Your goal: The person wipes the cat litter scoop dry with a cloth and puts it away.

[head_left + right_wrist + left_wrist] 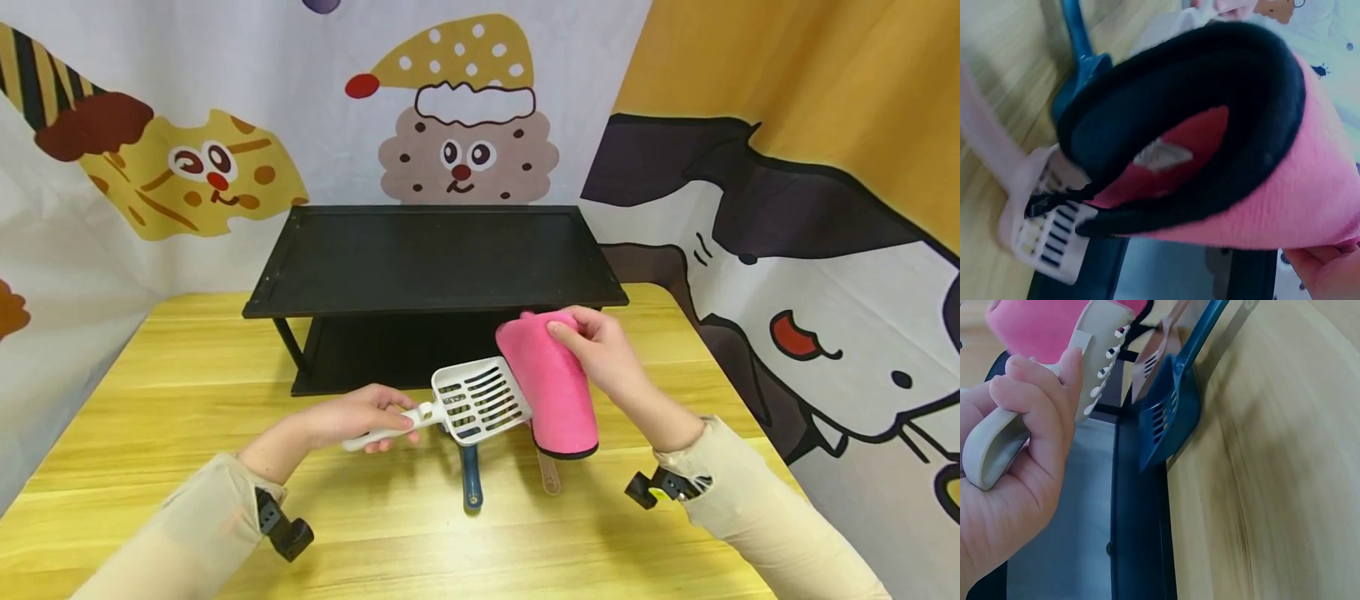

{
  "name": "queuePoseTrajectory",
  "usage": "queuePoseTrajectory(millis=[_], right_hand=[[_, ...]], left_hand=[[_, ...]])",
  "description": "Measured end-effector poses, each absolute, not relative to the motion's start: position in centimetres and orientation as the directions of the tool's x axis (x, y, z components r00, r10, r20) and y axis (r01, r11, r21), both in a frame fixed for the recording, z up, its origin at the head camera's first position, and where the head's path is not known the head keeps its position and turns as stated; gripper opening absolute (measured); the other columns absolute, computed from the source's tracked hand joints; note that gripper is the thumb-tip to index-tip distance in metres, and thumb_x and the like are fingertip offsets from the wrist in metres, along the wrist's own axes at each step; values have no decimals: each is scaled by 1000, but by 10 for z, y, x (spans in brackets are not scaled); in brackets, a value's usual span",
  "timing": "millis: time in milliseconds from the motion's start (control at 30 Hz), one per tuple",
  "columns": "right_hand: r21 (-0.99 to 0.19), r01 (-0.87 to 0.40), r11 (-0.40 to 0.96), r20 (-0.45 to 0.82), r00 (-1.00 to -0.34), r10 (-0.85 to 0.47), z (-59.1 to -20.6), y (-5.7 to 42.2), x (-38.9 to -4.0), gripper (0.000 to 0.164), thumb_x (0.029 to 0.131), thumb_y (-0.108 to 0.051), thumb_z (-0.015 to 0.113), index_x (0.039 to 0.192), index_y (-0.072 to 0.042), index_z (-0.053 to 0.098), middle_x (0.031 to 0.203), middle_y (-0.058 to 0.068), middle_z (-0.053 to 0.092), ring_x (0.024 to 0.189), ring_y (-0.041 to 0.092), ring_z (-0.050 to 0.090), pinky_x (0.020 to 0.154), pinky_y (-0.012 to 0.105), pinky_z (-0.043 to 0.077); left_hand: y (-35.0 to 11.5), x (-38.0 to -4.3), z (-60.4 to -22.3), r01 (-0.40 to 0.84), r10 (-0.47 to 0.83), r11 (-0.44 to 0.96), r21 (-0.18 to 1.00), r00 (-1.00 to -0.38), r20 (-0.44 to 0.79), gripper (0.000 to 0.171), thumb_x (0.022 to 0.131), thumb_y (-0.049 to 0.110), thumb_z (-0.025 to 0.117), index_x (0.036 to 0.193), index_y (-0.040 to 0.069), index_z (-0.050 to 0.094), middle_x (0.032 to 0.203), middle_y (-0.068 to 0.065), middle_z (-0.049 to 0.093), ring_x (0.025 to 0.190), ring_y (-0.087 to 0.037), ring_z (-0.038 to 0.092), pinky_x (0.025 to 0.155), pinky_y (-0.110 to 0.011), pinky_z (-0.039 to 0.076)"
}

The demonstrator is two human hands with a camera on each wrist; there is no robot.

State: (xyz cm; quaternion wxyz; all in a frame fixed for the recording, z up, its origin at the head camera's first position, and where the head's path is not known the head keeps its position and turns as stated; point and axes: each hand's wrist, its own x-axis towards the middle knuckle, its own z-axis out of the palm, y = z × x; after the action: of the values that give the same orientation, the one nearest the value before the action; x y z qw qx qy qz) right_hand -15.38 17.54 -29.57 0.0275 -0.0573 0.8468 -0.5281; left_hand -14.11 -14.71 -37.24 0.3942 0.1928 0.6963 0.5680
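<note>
Our left hand (pixel 360 417) grips the white scoop (pixel 480 402) by its handle; at three o'clock, our right hand (pixel 611 354) clutches the pink mitt (pixel 551 383), touching the scoop.

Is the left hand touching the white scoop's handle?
Touching: the left wrist view shows the left hand with fingers curled round the white scoop handle.

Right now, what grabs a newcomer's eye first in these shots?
The bright pink mitt at centre, held up by the right hand against the slotted head of a white scoop, which the left hand grips by its handle. Behind them a black two-tier shelf stands on the yellow wooden table, and a blue scoop lies below the white one.
</note>
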Motion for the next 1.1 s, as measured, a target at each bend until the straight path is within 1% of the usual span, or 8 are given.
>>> queuePoseTrajectory(millis=[167,333,500,600,733,833,1000,1100], right_hand=[[-906,-112,407,44,-984,-174,-302,150,-154,25,92,-21,59,108,-2,62,91,14,61,68,15,58,60,27,52],[-860,-229,455,94,-950,-299,-328,123,-146,23,90,-18,63,109,-6,61,93,11,61,73,16,54,64,26,48],[-814,-281,508,24,-891,-454,-343,113,-139,36,88,-22,66,121,-12,54,111,8,61,89,17,56,77,28,49],[-822,-306,480,12,-852,-523,-343,118,-139,45,88,-21,64,128,-10,46,120,11,57,102,22,58,85,33,50],[-842,-304,446,38,-857,-514,-347,126,-141,46,87,-15,65,129,-6,47,125,13,56,110,27,57,90,38,51],[-767,-399,502,95,-845,-527,-353,127,-141,43,85,-16,68,125,-5,56,122,11,61,109,26,57,91,38,51],[-493,-663,563,244,-727,-643,-365,120,-140,37,82,-21,71,114,-4,66,116,10,66,117,27,57,102,42,42],[-404,-699,590,261,-706,-658,-370,118,-138,34,80,-24,73,110,-7,69,112,8,68,116,26,58,104,44,39]], left_hand=[[-141,-141,-375,-191,732,268,944,-597,-329,36,95,14,51,117,-15,46,86,2,68,50,0,49,45,-14,38],[-139,-140,-376,-186,745,238,953,-595,-303,36,95,13,51,117,-15,46,86,2,68,50,0,47,46,-13,37],[-138,-140,-376,-202,748,220,954,-593,-298,35,95,14,51,116,-14,46,85,2,68,51,0,47,46,-13,37],[-140,-141,-376,-214,741,214,953,-600,-301,37,96,15,51,118,-14,45,86,2,69,51,0,47,46,-13,37],[-143,-141,-374,-222,731,203,954,-613,-298,40,96,16,52,121,-15,43,88,1,69,51,0,46,46,-13,37],[-143,-141,-372,-224,730,199,954,-616,-297,39,96,16,52,119,-14,44,87,1,69,51,0,46,45,-12,37],[-141,-141,-374,-205,738,207,957,-609,-290,37,95,16,52,116,-14,46,86,2,68,51,0,46,45,-13,36],[-139,-140,-377,-205,743,216,955,-600,-296,36,95,15,52,115,-14,46,86,2,67,51,0,46,46,-13,36]])
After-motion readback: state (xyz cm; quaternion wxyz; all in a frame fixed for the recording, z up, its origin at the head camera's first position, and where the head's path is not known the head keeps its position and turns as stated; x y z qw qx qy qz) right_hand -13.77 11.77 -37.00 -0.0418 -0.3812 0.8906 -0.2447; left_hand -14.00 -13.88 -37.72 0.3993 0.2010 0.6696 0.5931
